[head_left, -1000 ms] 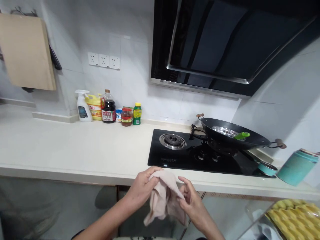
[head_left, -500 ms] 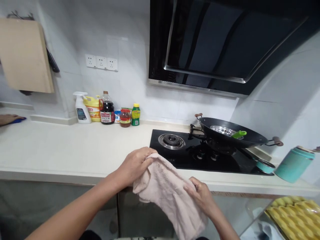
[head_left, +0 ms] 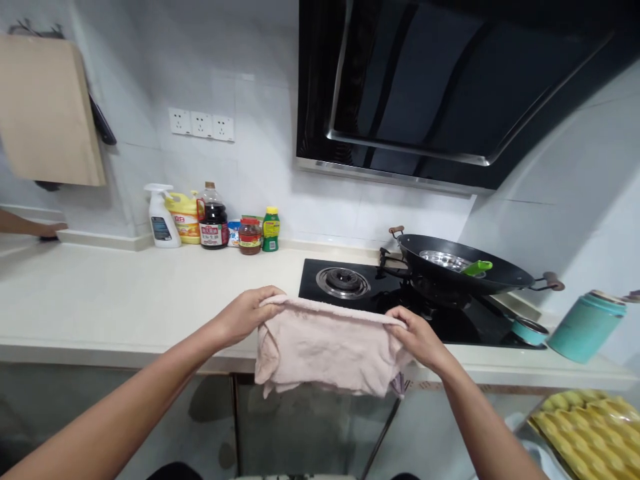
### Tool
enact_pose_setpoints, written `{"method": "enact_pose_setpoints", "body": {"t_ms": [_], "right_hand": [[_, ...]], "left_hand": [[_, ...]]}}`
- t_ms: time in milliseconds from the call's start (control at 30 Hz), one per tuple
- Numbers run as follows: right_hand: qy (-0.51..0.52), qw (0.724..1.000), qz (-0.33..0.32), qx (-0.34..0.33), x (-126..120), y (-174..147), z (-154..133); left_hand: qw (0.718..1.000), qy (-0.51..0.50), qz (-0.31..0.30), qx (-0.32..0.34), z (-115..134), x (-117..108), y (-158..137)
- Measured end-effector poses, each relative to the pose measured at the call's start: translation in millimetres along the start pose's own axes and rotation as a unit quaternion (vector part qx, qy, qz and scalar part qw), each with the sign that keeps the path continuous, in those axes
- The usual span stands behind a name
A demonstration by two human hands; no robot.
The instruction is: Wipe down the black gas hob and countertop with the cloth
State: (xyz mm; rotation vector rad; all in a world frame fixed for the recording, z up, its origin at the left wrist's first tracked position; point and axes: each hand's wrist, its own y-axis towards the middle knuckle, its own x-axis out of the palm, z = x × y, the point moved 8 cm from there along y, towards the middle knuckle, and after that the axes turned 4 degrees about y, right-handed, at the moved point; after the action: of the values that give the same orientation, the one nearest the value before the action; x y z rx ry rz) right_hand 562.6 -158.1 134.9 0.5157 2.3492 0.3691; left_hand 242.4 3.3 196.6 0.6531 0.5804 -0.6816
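Note:
A pale pink cloth (head_left: 327,350) hangs stretched between my two hands in front of the counter edge. My left hand (head_left: 250,313) is closed on its upper left corner, thumb on top. Gripping the upper right corner is my right hand (head_left: 413,333), its fingers curled over the edge. The cloth's top edge runs nearly straight, and the lower part droops in loose folds. Behind it lies the black gas stove (head_left: 345,267), with one bare burner at left. On the stove's right side rests a black wok (head_left: 470,277) holding a metal strainer with a green handle (head_left: 477,268).
Along the wall stand a spray bottle (head_left: 164,217), a soy sauce bottle (head_left: 214,220) and several other containers. A turquoise canister (head_left: 587,327) and small turquoise pan (head_left: 529,331) sit at right. Yellow egg trays (head_left: 590,427) lie lower right. Another person's hand (head_left: 47,230) touches the far-left counter.
My hands have moved apart and pulled the cloth level, where it hung slanting before. My right hand has risen. The other person's hand at far left has moved toward the wall corner.

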Motion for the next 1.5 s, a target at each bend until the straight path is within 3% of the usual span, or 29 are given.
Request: {"method": "enact_pose_setpoints", "body": {"t_ms": [67,200,300,433,567,767,867,967,1100,1200,1333,1500], "right_hand": [[-0.007,1.0,-0.001,0.008,5.7,28.0,-1.5],[-0.04,0.999,-0.005,0.028,32.3,88.7,2.3],[-0.08,0.995,0.01,0.051,56.5,121.9,12.8],[-0.131,0.988,0.036,0.073,77.1,134.1,28.1],[-0.158,0.984,0.049,0.061,70.5,117.0,38.3],[-0.149,0.989,0.014,0.017,39.7,66.6,46.4],[-0.145,0.989,0.006,-0.013,35.2,45.1,41.7],[-0.178,0.983,-0.015,-0.051,48.9,36.7,27.6],[-0.217,0.966,-0.104,-0.093,85.9,41.4,5.8],[-0.226,0.959,-0.164,-0.049,100.7,48.0,10.2],[-0.206,0.96,-0.186,0.034,96.7,49.3,34.6],[-0.192,0.973,-0.125,0.017,73.1,41.1,46.6]], "left_hand": [[0.999,-0.027,0.02,-0.033,-18.2,-10.5,10.4],[0.982,-0.062,0.122,-0.129,-72.4,-35.8,38.6],[0.965,-0.039,0.174,-0.193,-112.4,-40.3,52.8],[0.948,0.02,0.18,-0.263,-155.1,-29.0,51.2],[0.938,0.105,0.142,-0.298,-178.7,-22.5,44.6],[0.926,0.193,0.032,-0.323,-186.0,-7.3,44.1],[0.925,0.204,0.023,-0.32,-179.4,2.8,45.7],[0.93,0.187,0.04,-0.315,-171.7,8.0,50.4],[0.934,0.121,0.067,-0.33,-167.8,5.1,51.3],[0.935,0.038,0.075,-0.345,-168.0,3.2,43.8],[0.933,-0.09,0.073,-0.342,-166.0,8.7,32.3],[0.924,-0.171,0.078,-0.332,-163.2,13.9,24.5]]}}
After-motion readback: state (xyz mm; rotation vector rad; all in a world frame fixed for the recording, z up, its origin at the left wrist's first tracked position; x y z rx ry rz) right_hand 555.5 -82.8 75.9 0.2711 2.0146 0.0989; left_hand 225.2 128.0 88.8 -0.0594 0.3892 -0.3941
